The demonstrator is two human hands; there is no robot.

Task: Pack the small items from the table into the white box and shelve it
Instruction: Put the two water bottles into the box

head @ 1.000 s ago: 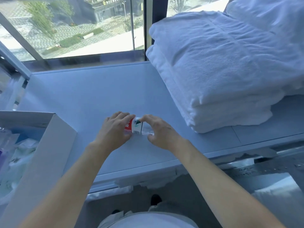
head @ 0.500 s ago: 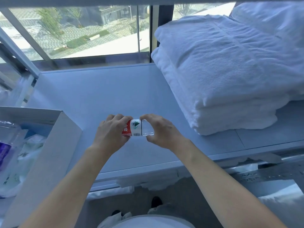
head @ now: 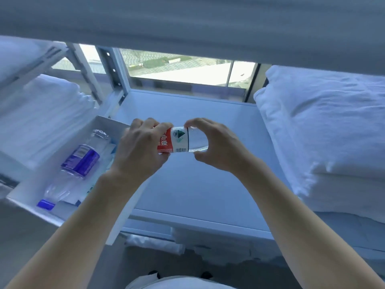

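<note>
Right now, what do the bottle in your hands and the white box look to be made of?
Red-labelled bottle: clear thin plastic, glossy; the shelf shows through its bare end, and the label looks like printed film. Both the left hand and right hand grip it. White box: probably matte cardboard or thin board, judging by its flat, thin walls and sharp folded-looking edges; I can't be certain.

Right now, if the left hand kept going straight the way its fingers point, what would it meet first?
Probably only the bare shelf surface, then the window behind. The left hand, gripping the bottle, points away from the person; depth is unclear.
</note>
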